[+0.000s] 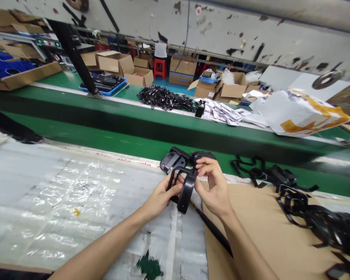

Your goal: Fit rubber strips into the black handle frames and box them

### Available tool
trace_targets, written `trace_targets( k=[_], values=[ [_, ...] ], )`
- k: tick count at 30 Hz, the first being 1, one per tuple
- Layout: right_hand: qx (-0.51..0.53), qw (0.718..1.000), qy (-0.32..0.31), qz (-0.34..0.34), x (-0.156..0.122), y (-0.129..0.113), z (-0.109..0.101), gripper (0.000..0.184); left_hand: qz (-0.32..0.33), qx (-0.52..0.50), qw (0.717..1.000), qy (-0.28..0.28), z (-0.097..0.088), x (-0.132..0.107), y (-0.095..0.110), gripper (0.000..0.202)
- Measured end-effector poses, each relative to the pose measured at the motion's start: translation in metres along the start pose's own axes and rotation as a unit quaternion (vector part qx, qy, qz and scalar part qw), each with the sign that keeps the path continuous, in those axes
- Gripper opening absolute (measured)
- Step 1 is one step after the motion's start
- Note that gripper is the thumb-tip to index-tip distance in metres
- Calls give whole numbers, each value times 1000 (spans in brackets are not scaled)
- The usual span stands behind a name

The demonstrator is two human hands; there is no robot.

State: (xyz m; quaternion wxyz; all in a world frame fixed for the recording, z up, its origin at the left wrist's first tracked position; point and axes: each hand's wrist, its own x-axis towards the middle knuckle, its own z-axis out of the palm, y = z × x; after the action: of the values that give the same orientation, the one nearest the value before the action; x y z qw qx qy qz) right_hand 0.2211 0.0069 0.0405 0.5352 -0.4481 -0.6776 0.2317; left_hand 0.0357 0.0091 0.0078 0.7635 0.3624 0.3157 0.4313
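Black strap point(187, 192), between left hand point(162, 196), right hand point(213, 186)

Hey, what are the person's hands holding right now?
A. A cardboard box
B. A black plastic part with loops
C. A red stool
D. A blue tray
B. The left hand and the right hand both pinch a black plastic looped part in front of the person.

Beyond the green conveyor belt point(151, 128) stand open cardboard boxes point(113, 62) and a red plastic stool point(160, 68) (a blue tray point(113, 91) sits nearby), with printed sheets point(221, 112) and a white-and-orange plastic bag point(303, 112) heaped farther along.
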Motion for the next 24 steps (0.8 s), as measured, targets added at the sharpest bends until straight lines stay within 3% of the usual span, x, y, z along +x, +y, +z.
trace_targets(
  k=[1,4,6,7,10,14,18,21,24],
  values=[
    [56,998,-17,38,-1,-2,0,20,20,7,1000,10,0,0,1,39],
    [182,963,-133,150,-5,-10,0,77,56,20,998,28,2,-3,5,32],
    [187,946,-183,194,-8,-15,4,102,61,24,997,44,5,-5,5,28],
    [172,945,-187,204,-10,-17,5,106,61,22,996,55,5,-7,5,27],
    [117,955,-185,198,-13,-20,9,93,43,-14,997,58,6,-7,6,26],
    [78,958,-221,163,-13,-22,7,89,-22,-111,994,-12,0,0,17,40],
    [121,948,-244,162,-12,-24,7,84,-118,-172,976,-65,-8,4,27,51],
    [159,939,-248,179,-12,-24,9,75,-142,-196,969,-55,-9,2,30,48],
    [179,935,-248,180,-12,-27,9,70,-119,-186,975,-34,-7,-2,32,48]
  ],
)
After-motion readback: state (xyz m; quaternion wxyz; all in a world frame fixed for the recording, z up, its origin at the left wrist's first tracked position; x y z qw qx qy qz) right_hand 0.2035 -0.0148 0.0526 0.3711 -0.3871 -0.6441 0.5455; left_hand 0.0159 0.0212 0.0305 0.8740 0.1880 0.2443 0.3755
